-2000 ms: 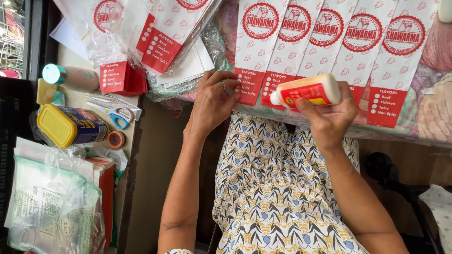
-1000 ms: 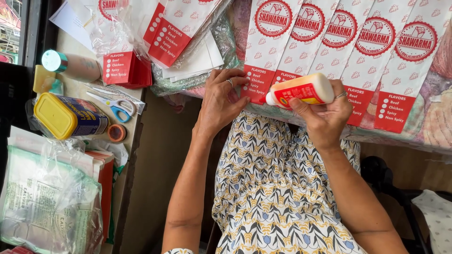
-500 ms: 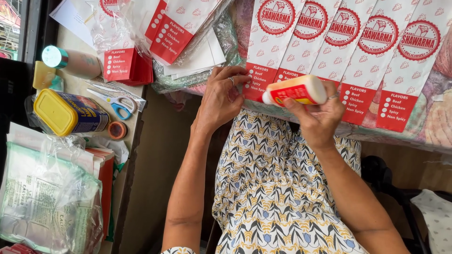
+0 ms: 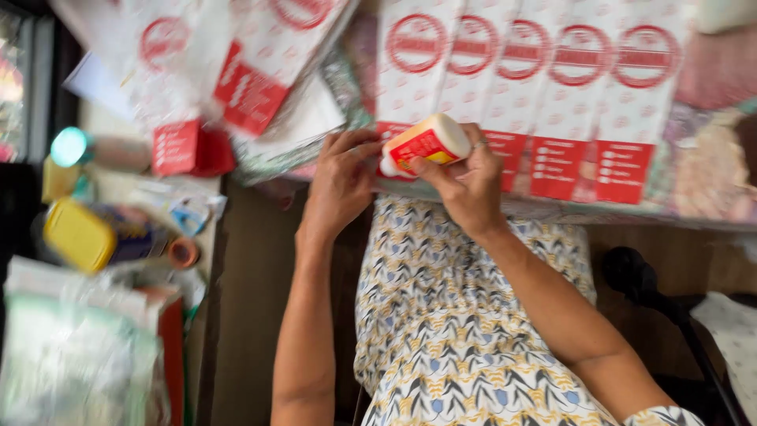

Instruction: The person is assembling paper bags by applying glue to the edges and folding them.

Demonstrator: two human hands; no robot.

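My right hand [image 4: 467, 183] grips a white glue bottle [image 4: 424, 143] with a red and yellow label, held sideways with its nozzle pointing left. My left hand [image 4: 341, 181] rests with spread fingers on the red lower edge of the leftmost white paper sleeve [image 4: 410, 75], right beside the nozzle. Several such white paper sleeves with red round marks lie overlapped in a row [image 4: 583, 87] along the table edge above my lap. The picture is blurred by motion.
A loose heap of the same sleeves in clear plastic [image 4: 236, 71] lies at the upper left. On a side surface to the left stand a yellow-lidded container [image 4: 79, 235], a tape roll [image 4: 184, 252], scissors [image 4: 193, 214], a teal-capped tube [image 4: 75, 147] and plastic bags [image 4: 71, 355].
The glue bottle and my right hand have shifted left toward my left hand, which stays on the leftmost sleeve's lower edge. The camera has swung, blurring the view.
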